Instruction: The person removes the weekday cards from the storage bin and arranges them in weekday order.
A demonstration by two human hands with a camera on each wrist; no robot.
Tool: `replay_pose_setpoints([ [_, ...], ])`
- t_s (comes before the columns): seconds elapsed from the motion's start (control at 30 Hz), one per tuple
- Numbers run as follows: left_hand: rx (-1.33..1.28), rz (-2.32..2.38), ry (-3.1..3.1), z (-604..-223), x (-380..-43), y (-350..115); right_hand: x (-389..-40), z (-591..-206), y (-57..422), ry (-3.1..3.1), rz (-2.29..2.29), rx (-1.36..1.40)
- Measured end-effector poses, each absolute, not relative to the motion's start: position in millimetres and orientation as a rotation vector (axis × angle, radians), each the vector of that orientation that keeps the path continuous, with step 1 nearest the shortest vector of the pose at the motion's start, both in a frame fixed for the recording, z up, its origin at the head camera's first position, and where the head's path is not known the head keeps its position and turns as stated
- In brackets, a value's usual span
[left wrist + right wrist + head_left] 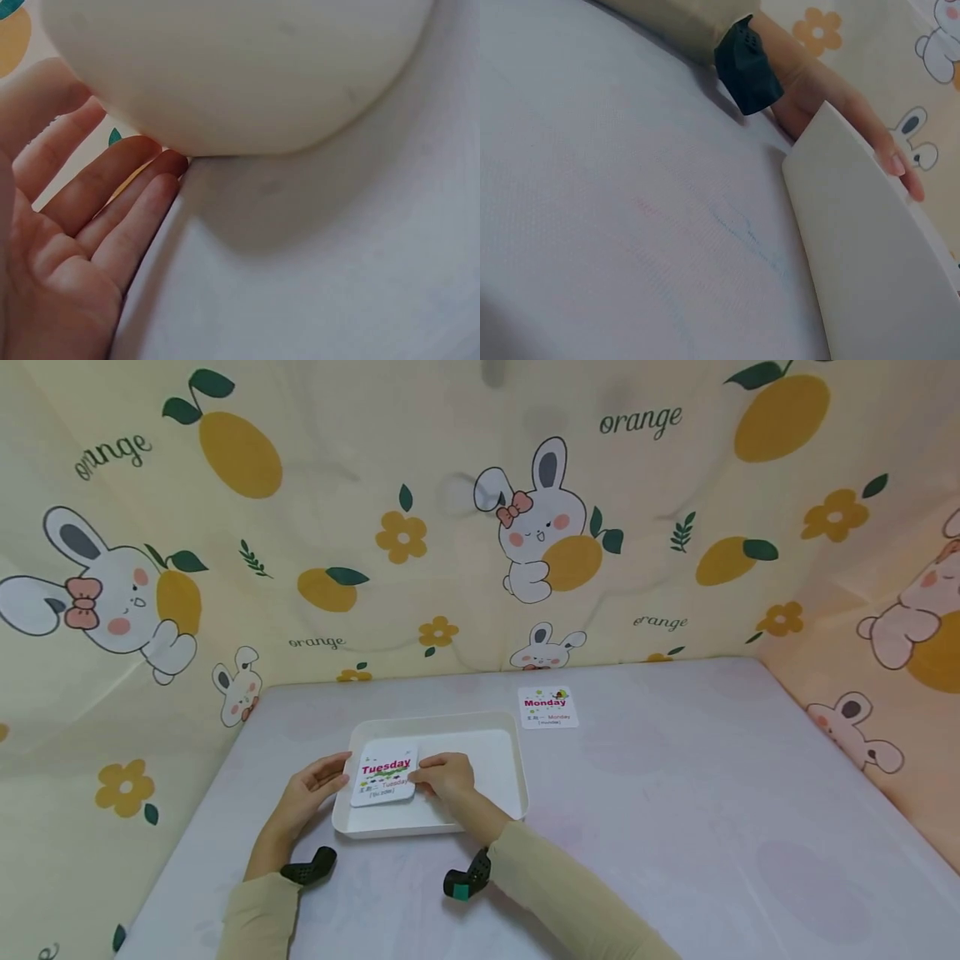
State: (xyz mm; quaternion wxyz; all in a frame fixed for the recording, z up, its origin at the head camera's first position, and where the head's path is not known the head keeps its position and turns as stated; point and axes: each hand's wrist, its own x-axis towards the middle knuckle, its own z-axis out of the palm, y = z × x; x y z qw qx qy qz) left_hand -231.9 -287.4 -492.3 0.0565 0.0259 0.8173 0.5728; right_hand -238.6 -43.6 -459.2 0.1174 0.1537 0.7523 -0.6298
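On the pale table (712,810), a white tray (480,760) is touched at left by the left hand (303,795), fingers relaxed; its near rim is partly hidden by the right forearm (483,814). Inside, the Tuesday flashcard stack (384,775) — near-square, lettering slanted up rightward — is pinched at its right edge by the right hand (448,777). Outside, the Monday flashcard (549,712) is seen.

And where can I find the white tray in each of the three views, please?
Head: the white tray lies slightly left of centre, in the lower half.
Left wrist: the white tray is across the top, cut off by the upper edge.
Right wrist: the white tray is at the lower right, seen from outside, partly cut off.
Shared landmark: the left hand, at its edge in all three.
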Motion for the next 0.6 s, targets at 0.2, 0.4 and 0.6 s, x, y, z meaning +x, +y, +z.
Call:
replay_pose_setpoints([
  [0.2, 0.068, 1.727, 2.484, -490.6, -230.9, -287.5, -240.2, -461.5, -43.6, 2.18, -1.884, 0.434],
  [0.4, 0.064, 1.73, 2.477, -489.5, -231.9, -287.1, -240.9, -462.8, -42.0, 2.132, -1.928, 0.442],
  [0.6, 0.058, 1.731, 2.478, -490.9, -231.8, -286.9, -241.3, -463.9, -41.0, 2.096, -1.949, 0.433],
])
